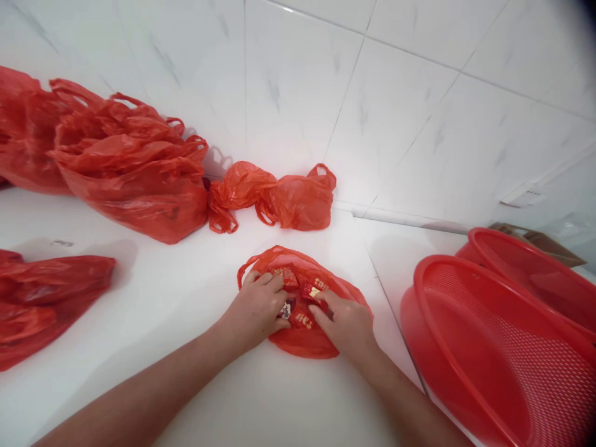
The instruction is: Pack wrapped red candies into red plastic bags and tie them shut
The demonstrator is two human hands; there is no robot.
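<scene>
In the middle of the white table lies an open red plastic bag (302,351) with several small shiny wrapped packets in it. My left hand (261,304) reaches into its left side, fingers curled and thumb bent around a dark packet with a white label (286,308). From the right, my right hand (347,320) pinches a red and gold packet (313,290) between thumb and fingers. Close to both hands are a red packet with gold print (286,277) and another red packet (302,320). My palms and some fingertips are hidden.
Full red plastic bags (135,167) stand along the tiled wall at the left, with smaller red bags (302,198) behind the open one. Another red bag (51,304) lies at the left. Red mesh baskets (470,347) are on the right, near a brown cardboard piece (549,245).
</scene>
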